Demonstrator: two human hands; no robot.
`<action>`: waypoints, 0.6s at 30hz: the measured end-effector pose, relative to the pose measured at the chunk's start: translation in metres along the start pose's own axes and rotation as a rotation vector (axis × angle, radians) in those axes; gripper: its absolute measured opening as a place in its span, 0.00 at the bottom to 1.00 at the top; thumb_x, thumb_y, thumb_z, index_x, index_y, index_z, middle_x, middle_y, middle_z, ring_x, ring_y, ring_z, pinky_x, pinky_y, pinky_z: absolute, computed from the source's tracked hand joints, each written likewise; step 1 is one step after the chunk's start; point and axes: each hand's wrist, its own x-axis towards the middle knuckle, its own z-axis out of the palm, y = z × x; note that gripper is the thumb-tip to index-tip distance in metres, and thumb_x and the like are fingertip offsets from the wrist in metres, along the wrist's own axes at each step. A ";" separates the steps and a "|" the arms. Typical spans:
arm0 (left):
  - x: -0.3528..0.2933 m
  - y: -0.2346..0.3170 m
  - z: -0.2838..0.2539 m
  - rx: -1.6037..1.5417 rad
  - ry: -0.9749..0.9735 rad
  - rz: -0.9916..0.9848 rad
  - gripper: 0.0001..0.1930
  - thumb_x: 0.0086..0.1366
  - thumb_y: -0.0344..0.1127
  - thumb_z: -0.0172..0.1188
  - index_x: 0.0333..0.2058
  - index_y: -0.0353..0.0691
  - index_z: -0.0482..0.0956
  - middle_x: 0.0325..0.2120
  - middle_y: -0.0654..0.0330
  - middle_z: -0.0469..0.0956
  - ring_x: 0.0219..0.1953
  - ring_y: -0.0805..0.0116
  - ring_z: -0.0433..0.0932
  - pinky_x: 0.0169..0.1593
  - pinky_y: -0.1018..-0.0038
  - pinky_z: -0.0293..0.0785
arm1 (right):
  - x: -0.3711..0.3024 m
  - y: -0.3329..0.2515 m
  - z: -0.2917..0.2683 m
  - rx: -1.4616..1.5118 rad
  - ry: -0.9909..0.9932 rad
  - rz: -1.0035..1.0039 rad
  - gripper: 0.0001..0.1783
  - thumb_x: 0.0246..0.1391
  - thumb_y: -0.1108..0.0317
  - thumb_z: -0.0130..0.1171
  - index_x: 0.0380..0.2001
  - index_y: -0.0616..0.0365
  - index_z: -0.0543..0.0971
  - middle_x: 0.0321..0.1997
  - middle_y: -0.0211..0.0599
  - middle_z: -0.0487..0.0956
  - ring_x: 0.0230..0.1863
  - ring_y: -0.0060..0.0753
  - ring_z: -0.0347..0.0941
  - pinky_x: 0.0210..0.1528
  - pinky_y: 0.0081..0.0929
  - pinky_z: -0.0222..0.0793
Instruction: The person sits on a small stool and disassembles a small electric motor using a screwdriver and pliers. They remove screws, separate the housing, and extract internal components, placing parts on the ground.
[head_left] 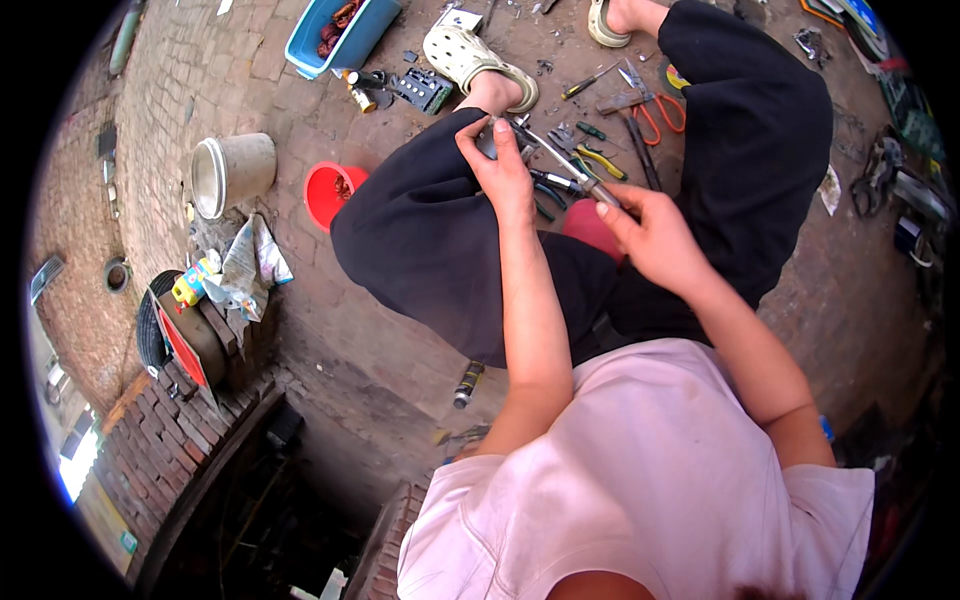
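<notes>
My right hand (655,235) is wrapped round the handle of a screwdriver (552,152), whose long metal shaft slants up and to the left. Near its tip, my left hand (508,178) is closed over my left knee, pinching a small greyish piece (487,142) too small and covered to name. Whether the tip touches that piece, I cannot tell. On the ground between my legs lie yellow-handled pliers (602,163), a hammer (641,150), orange-handled scissors (660,120) and a thin screwdriver with a yellow-black handle (580,88).
Left of my knee stand a red bucket (325,205) and a whitish bucket (250,168). Farther off are a blue tub (365,45) with reddish-brown scraps and a black part (425,90). Metal scrap (880,170) lies at right. A brick-edged dark opening (280,510) is at lower left.
</notes>
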 end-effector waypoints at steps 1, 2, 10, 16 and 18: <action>0.000 0.000 -0.001 0.006 -0.037 -0.022 0.16 0.66 0.43 0.55 0.46 0.38 0.66 0.40 0.57 0.70 0.44 0.70 0.67 0.47 0.76 0.65 | 0.004 0.004 -0.008 -0.012 0.011 -0.139 0.15 0.58 0.65 0.55 0.42 0.67 0.77 0.19 0.32 0.72 0.20 0.18 0.64 0.25 0.23 0.63; -0.001 0.002 -0.003 0.012 -0.074 -0.044 0.16 0.66 0.42 0.55 0.46 0.38 0.66 0.40 0.58 0.70 0.44 0.71 0.67 0.48 0.76 0.64 | 0.006 0.001 -0.017 -0.021 -0.047 -0.050 0.15 0.59 0.65 0.55 0.42 0.68 0.77 0.19 0.30 0.72 0.21 0.17 0.63 0.25 0.23 0.63; -0.009 0.013 0.003 0.007 -0.059 -0.188 0.14 0.66 0.44 0.56 0.42 0.41 0.67 0.37 0.61 0.70 0.32 0.75 0.69 0.28 0.78 0.68 | 0.010 0.011 -0.001 -0.103 0.081 -0.112 0.19 0.57 0.64 0.55 0.44 0.70 0.76 0.29 0.49 0.81 0.28 0.40 0.79 0.33 0.34 0.70; 0.003 -0.007 -0.006 0.223 -0.096 0.047 0.17 0.65 0.42 0.56 0.46 0.38 0.65 0.41 0.56 0.69 0.46 0.65 0.67 0.52 0.72 0.62 | 0.010 0.014 0.004 0.105 -0.007 0.054 0.16 0.59 0.63 0.55 0.43 0.66 0.78 0.21 0.38 0.77 0.22 0.26 0.72 0.28 0.28 0.68; 0.004 -0.011 -0.007 0.268 -0.115 0.055 0.17 0.65 0.42 0.56 0.46 0.38 0.65 0.41 0.56 0.70 0.45 0.65 0.68 0.50 0.72 0.64 | 0.012 0.015 0.000 0.227 -0.028 0.168 0.17 0.61 0.65 0.54 0.47 0.67 0.76 0.17 0.27 0.70 0.18 0.16 0.64 0.21 0.20 0.59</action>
